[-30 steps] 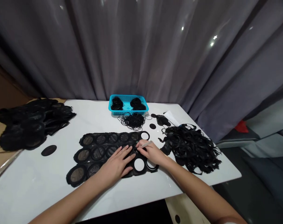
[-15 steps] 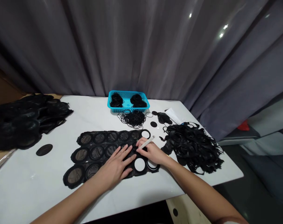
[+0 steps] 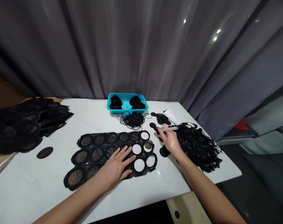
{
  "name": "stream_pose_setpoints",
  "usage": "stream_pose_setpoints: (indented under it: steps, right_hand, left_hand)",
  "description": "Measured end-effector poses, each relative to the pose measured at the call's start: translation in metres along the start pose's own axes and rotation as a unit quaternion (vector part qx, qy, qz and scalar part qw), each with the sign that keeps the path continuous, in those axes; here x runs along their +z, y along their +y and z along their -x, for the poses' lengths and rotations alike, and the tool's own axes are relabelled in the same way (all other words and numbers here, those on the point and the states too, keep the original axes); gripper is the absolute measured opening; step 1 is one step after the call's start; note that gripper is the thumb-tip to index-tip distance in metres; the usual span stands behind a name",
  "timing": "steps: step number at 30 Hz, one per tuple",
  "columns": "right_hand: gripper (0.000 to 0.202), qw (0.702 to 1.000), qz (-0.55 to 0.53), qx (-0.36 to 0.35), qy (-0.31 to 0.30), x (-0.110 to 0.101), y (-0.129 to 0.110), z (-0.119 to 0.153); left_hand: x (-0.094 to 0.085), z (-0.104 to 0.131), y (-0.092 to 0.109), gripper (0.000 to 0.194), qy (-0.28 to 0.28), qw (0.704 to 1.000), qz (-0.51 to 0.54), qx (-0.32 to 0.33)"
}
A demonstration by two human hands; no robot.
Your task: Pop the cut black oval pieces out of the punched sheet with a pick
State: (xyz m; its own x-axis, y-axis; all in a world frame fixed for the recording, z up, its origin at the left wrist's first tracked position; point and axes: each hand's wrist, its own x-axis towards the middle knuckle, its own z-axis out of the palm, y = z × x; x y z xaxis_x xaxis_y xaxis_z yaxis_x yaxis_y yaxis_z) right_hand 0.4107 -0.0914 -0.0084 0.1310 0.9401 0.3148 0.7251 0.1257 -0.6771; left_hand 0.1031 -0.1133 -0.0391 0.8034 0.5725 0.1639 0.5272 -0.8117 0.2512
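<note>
My left hand (image 3: 120, 163) lies flat, fingers spread, on a black sheer sheet (image 3: 101, 146) with rows of thick-edged rings. Several circles near the sheet's right end are open and show the white table; one of them (image 3: 148, 145) is partly covered by dark film. To the right of the sheet, my right hand (image 3: 169, 140) is closed on a slim white pen-like tool (image 3: 169, 128). Small black discs (image 3: 153, 125) lie by its fingertips; I cannot tell whether the fingers also touch one.
A heap of black ring-shaped scraps (image 3: 199, 149) lies at the right. Behind the sheet are a pile of thin black loops (image 3: 132, 120) and a blue basket (image 3: 127, 110) with black bundles. More black sheets (image 3: 27, 124) are stacked left, near a loose disc (image 3: 44, 152). A grey curtain (image 3: 122, 46) hangs behind.
My right hand has moved with the tool from the sheet to the right and farther back, beside the discs. An open circle it covered now shows. My left hand has stayed in place.
</note>
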Motion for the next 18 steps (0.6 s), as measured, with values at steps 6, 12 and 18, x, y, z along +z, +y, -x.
stream_pose_setpoints:
  steps: [6,12,18]
  right_hand:
    - [0.036,0.988,0.08,0.11,0.08,-0.06,0.038,0.015]
    - [0.028,0.973,0.136,0.009,0.186,-0.076,0.041,0.027]
    - [0.028,0.985,-0.138,0.078,0.065,-0.046,0.003,0.042]
  left_hand:
    - [-0.023,-0.055,0.015,0.023,-0.02,0.999,0.03,-0.027]
    - [0.006,-0.127,0.02,0.017,0.013,0.996,0.053,-0.07]
    - [0.019,-0.151,0.009,0.013,0.045,0.983,0.134,-0.114]
